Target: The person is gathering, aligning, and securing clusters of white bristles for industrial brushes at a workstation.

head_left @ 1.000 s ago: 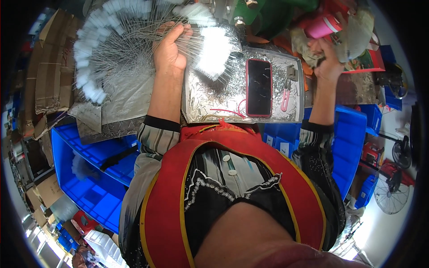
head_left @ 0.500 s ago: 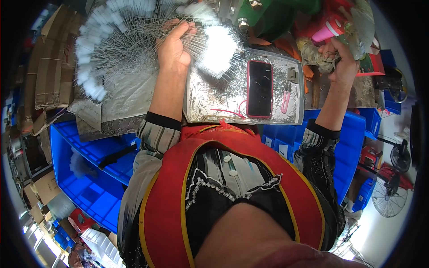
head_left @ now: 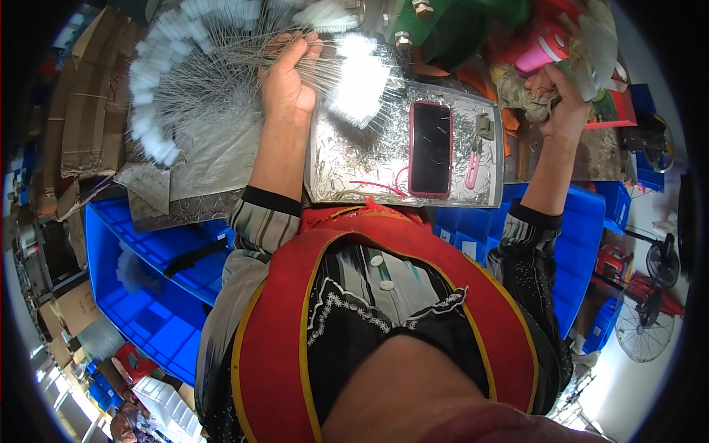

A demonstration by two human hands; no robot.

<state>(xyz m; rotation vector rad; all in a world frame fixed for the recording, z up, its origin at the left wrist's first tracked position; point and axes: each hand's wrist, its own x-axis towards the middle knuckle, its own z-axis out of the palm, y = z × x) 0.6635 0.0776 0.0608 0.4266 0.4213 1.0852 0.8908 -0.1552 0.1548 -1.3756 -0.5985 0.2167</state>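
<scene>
Left of center, white-bristled wire brushes (head_left: pixel 203 81) fanned across a worktable (head_left: pixel 214 177). The person's left hand (head_left: pixel 289 83) clasped a bunch by the stems, white heads over a clippings-strewn tray (head_left: pixel 484 193) holding a phone (head_left: pixel 430 148) and pink box cutter (head_left: pixel 473 168). At right, the right hand (head_left: pixel 566 103) curled beside crumpled pale cloth (head_left: pixel 517 88); whether it gripped anything was unclear.
</scene>
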